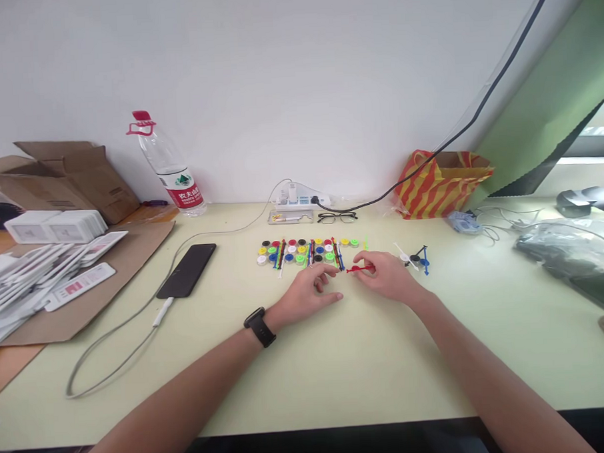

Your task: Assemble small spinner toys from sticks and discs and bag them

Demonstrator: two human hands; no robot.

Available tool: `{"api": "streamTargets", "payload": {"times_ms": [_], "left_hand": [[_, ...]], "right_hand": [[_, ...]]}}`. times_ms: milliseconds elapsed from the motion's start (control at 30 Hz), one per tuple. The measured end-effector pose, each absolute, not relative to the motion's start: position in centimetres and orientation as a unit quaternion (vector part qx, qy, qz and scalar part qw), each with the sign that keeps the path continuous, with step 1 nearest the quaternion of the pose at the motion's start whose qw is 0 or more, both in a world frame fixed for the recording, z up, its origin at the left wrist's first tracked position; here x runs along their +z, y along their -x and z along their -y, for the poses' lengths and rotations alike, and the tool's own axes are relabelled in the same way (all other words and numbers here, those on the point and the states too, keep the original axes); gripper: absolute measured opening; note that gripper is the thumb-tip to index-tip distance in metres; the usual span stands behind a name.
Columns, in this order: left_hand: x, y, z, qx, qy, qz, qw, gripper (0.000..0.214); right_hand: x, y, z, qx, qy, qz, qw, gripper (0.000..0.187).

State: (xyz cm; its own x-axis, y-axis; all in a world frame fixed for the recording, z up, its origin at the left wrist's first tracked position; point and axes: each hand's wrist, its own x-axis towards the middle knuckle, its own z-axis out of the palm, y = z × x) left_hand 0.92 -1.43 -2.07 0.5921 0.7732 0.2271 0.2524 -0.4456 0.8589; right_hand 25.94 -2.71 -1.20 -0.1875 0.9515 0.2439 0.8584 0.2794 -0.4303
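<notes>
Between the thumb and fingers of my right hand (390, 276) is a red plastic arrow-shaped piece (356, 269), held just above the table. My left hand (305, 296) is to its left, thumb stretched out and fingers bent but apart, with no piece visible in it. Beyond both hands lie rows of small round coloured discs (289, 258) in yellow, blue, white, green, red and black. Bundles of thin coloured arrow sticks (310, 251) rest among them. Right of my right hand, white, black and blue arrow pieces (424, 261) lie close together, with round parts at their middles.
Behind the discs are eyeglasses (337, 217), a clear case (290, 217) and a power strip (301, 196). A phone (186, 271) on a cable, a bottle (172, 169) and cardboard (147, 243) with white tags are left. A striped bag (440, 184) and plastic-wrapped items (566, 245) stand right.
</notes>
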Motion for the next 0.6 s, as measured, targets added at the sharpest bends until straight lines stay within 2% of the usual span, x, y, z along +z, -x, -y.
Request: {"api": "streamTargets", "payload": {"times_ms": [133, 333, 600], "left_hand": [[-2.6, -1.0, 1.3, 0.325, -0.774, -0.332, 0.430, 0.045], [-2.3, -1.2, 1.1, 0.351, -0.693, -0.318, 0.543, 0.042], [-0.3, 0.2, 0.2, 0.248, -0.652, -0.240, 0.675, 0.037]], "right_hand": [[-1.4, -26.4, 2.4, 0.117, 0.597, 0.760, 0.231, 0.009], [-0.8, -24.8, 3.3, 0.206, 0.517, 0.773, 0.306, 0.008], [-0.7, -21.3, 5.6, 0.223, 0.444, 0.795, 0.349, 0.007]]}}
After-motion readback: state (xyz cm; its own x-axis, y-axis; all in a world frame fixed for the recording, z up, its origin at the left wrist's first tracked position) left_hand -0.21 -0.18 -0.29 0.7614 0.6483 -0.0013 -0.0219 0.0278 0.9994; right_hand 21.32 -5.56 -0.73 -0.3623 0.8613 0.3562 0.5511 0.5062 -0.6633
